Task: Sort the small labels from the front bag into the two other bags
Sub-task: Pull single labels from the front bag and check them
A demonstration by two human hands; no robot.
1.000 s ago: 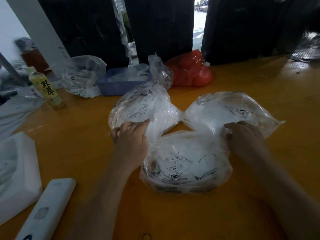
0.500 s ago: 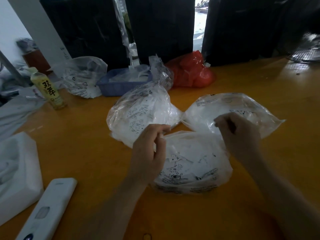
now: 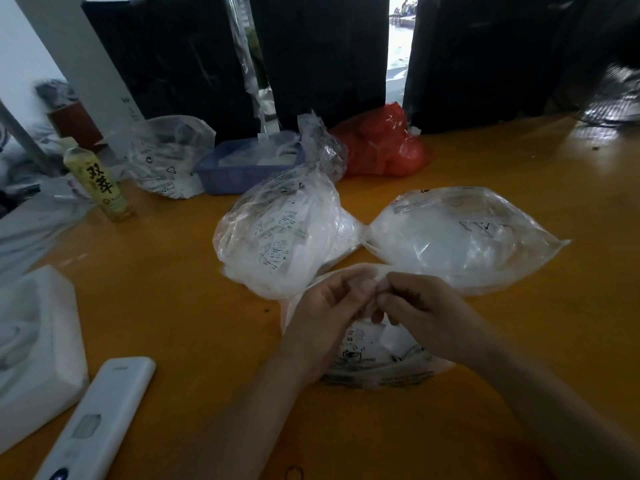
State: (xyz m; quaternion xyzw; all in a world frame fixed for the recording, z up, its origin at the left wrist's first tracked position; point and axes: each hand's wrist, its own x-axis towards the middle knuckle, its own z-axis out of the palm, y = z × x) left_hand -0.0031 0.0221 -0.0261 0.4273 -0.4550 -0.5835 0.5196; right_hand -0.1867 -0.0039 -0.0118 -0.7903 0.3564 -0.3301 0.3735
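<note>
Three clear plastic bags of small white labels lie on the orange table [image 3: 173, 306]. The front bag [image 3: 377, 362] sits nearest me, mostly under my hands. My left hand [image 3: 329, 306] and my right hand [image 3: 415, 306] meet over its far edge, fingers curled, pinching the plastic rim between them. Behind it to the left stands the bulging left bag [image 3: 280, 237] with printed labels showing through. The flatter right bag [image 3: 460, 237] lies behind to the right.
A white remote [image 3: 93, 420] and a white foam block [image 3: 31, 341] lie at the front left. A yellow bottle [image 3: 100, 185], another clear bag [image 3: 166, 157], a blue tray [image 3: 242, 168] and a red bag [image 3: 381, 143] line the back, before black panels.
Both hands left the two rear bags and came together over the front bag's far edge, where they now pinch the plastic.
</note>
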